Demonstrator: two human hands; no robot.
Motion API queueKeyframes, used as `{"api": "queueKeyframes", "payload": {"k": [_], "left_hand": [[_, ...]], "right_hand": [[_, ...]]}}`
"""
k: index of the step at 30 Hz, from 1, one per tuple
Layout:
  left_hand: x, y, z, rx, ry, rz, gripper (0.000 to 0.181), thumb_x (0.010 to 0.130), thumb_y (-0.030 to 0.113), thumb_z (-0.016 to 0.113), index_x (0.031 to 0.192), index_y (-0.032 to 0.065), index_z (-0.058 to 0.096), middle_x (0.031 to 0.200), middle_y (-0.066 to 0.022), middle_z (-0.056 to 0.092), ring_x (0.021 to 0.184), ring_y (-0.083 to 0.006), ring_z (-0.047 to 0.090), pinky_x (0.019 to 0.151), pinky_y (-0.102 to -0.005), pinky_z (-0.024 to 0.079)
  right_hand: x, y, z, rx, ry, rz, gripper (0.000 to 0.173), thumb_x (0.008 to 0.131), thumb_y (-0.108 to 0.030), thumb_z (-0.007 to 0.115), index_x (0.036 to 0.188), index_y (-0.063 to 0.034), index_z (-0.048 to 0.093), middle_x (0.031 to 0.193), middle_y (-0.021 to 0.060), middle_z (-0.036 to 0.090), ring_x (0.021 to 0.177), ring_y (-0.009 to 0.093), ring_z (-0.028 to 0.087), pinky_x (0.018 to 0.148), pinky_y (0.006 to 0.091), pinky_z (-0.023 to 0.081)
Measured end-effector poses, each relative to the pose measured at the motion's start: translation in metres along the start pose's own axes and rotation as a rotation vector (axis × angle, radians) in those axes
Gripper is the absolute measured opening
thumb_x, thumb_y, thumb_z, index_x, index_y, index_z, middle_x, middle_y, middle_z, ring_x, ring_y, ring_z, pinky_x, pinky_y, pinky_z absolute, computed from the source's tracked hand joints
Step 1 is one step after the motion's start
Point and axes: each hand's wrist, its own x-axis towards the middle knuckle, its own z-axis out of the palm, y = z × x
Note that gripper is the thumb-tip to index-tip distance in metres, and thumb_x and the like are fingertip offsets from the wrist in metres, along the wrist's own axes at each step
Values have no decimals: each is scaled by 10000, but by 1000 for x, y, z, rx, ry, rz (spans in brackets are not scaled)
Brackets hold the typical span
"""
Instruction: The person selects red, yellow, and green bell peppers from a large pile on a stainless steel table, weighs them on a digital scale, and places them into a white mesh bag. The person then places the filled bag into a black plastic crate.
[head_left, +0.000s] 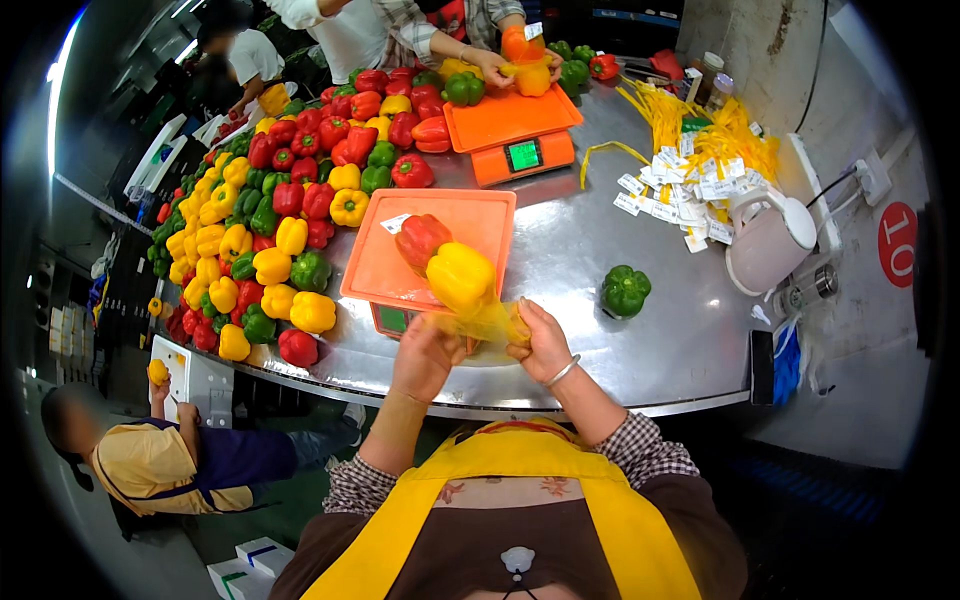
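My left hand (431, 352) and my right hand (538, 337) each grip one side of a yellow mesh bag (486, 322), stretching its end between them. Inside the mesh lie a yellow bell pepper (461, 277) and, beyond it, a red bell pepper (422, 241). The red one rests on the orange tray of a digital scale (375, 217). A white tag (394, 223) with writing sits at the bag's far end. Part of the scale's display (392, 319) shows beside my left hand. A lone green bell pepper (626, 292) stands on the metal table (577, 345) to the right.
Red, yellow and green bell peppers (292, 202) are heaped at the left. Across the table, a co-worker's hands (495, 69) hold a bagged pepper above a second orange scale (517, 120). Tagged yellow mesh bags (697, 172), an electric kettle (769, 236) and a phone (761, 367) lie rightward.
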Motion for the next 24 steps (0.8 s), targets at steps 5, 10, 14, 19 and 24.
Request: {"api": "queueKeyframes", "payload": {"k": [5,10,14,19,24], "left_hand": [[15,6,-9,-58,-421,-148,225,993,328,427,981,130,533,604,53,334,506,-72,312,497,-220,282],[6,-6,18,209,-125,-43,100,966,178,491,993,103,552,609,69,381,439,-28,275,401,-197,193],[6,-11,32,276,-119,-32,68,920,88,517,972,101,560,637,67,437,443,-20,302,396,-195,205],[2,-17,38,354,-84,13,92,878,27,552,945,91,551,664,39,478,437,-32,317,393,-207,210],[13,-27,37,408,-106,44,256,741,-97,486,935,58,547,839,-12,572,549,-66,479,416,-210,325]], "right_hand": [[1,-9,-22,-672,43,-327,192,935,-267,621,972,-85,571,780,-3,568,633,103,520,570,226,430],[-15,-90,-36,-2133,534,-940,621,638,-322,837,1173,-117,597,1203,138,540,1137,351,485,952,442,413],[-15,-145,-78,-2250,488,-219,780,615,-275,836,1309,-122,512,1245,178,547,1137,352,520,977,433,434],[-32,-159,-123,-1163,107,-103,852,615,-311,828,1342,-52,468,1150,119,615,1089,253,586,937,364,477],[-82,-64,-8,-250,-822,-55,1019,615,-454,825,1383,28,360,1297,158,519,1173,240,533,1005,377,412]]}}
